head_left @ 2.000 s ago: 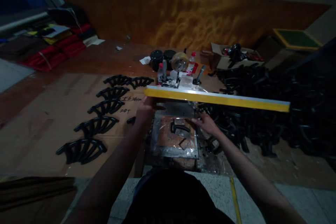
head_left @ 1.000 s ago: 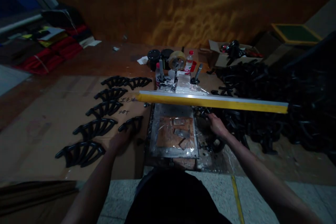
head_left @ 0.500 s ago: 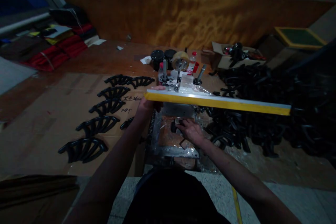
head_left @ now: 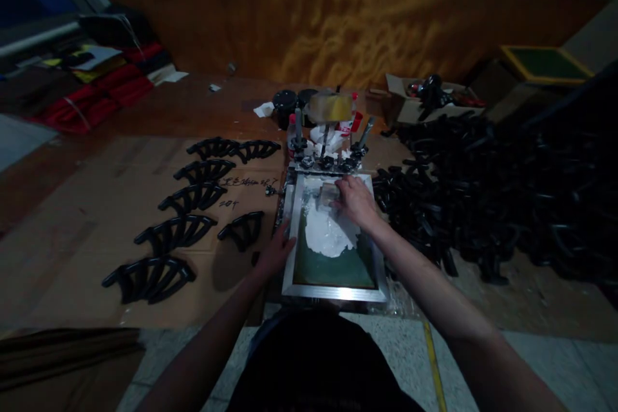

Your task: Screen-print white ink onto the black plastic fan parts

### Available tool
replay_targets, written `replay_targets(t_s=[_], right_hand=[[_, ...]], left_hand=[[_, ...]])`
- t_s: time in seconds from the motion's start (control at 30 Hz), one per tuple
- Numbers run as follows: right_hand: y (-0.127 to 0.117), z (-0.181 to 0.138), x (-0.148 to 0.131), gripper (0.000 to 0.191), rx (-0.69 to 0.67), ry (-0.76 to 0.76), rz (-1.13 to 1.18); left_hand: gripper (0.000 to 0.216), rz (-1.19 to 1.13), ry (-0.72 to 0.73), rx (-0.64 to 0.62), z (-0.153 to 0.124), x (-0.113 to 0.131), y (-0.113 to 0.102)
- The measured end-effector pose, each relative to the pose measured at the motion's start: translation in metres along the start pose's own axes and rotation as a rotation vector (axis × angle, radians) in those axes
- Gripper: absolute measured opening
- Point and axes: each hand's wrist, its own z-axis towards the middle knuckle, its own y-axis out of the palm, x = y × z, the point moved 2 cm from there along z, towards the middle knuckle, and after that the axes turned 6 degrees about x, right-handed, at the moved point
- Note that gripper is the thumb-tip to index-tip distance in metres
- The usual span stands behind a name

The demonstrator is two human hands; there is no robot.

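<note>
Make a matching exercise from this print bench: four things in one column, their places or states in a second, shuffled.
1. left hand
2. right hand
3. white ink
4. loose black parts

a. heaped right of the frame
b. on the frame's left edge
c. spread on the green mesh
d. on a small block at the frame's far end

Pairs: 1-b, 2-d, 3-c, 4-a

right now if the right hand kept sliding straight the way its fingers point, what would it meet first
The right hand points up-left across the screen frame. It already rests on a small pale block; beyond that, likely the frame's far edge and the clamps, though depth is unclear.
</note>
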Motion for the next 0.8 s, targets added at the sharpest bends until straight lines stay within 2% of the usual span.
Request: replay_targets(t_s=[0.07,0.13,0.27,0.33,0.4,0.5,0.57,0.67,0.73,0.8], right_hand=[[0.008,-0.006,-0.019,0.027,-0.205,-0.017,-0.023],[0.013,-0.025,-0.028,0.020,-0.312,-0.080,-0.025],[0.012,-0.062,-0.027,0.025,-0.363,-0.403,0.084],[0.009,-0.065,-0.024,0.022,-0.389,-0.483,0.146],[0.007,-0.061,-0.022,0.015,-0.366,-0.447,0.142],[0.011,-0.062,-0.024,0.015,-0.237,-0.382,0.076],[0.015,-0.072,-0.027,0.020,-0.200,-0.429,0.088],[0.016,-0.077,-0.029,0.021,-0.219,-0.475,0.187],[0.011,-0.061,-0.028,0.025,-0.197,-0.390,0.212],[0.002,-0.033,-0.024,0.040,-0.150,-0.252,0.176]], left_hand=[[0.066,0.003,-0.001,-0.020,0.004,-0.005,0.003],[0.064,-0.004,-0.005,-0.034,0.005,-0.007,0.003],[0.062,-0.032,-0.030,-0.048,0.002,-0.004,0.001],[0.059,-0.044,-0.029,-0.026,0.001,-0.002,0.000],[0.057,-0.038,-0.015,-0.004,0.000,0.000,-0.001],[0.056,-0.039,0.004,0.012,-0.001,0.003,-0.001],[0.056,-0.052,-0.011,0.022,-0.002,0.006,-0.002],[0.058,-0.091,-0.055,-0.001,-0.004,0.010,-0.003],[0.061,-0.120,-0.061,-0.033,-0.006,0.016,-0.007],[0.064,-0.143,-0.039,-0.036,-0.009,0.024,-0.015]])
